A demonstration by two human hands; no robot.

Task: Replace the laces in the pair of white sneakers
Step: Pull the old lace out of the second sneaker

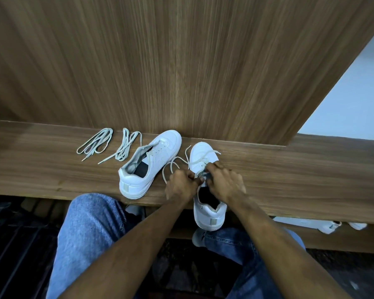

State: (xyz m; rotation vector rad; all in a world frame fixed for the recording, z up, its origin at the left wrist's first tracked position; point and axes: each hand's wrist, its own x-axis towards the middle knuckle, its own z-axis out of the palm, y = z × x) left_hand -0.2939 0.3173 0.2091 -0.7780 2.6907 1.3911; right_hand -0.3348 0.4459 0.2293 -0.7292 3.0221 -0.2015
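Two white sneakers stand on a wooden shelf point(289, 173). The left sneaker point(147, 165) has no lace and its tongue stands open. The right sneaker point(205, 203) points away from me, its heel over the shelf's front edge. My left hand point(181, 186) and my right hand point(222, 182) sit over its eyelets, each pinching the white lace point(173, 167), which loops loosely to the left and across the toe. Two loose lace bundles lie on the shelf to the left, one point(95, 143) farther out and one point(125, 145) nearer the shoe.
A tall wood panel point(181, 61) rises right behind the shelf. My knees in blue jeans point(89, 229) are below the shelf's front edge. More white shoes point(324, 226) lie on a lower level at the right. Dark slats point(15, 234) sit at the lower left.
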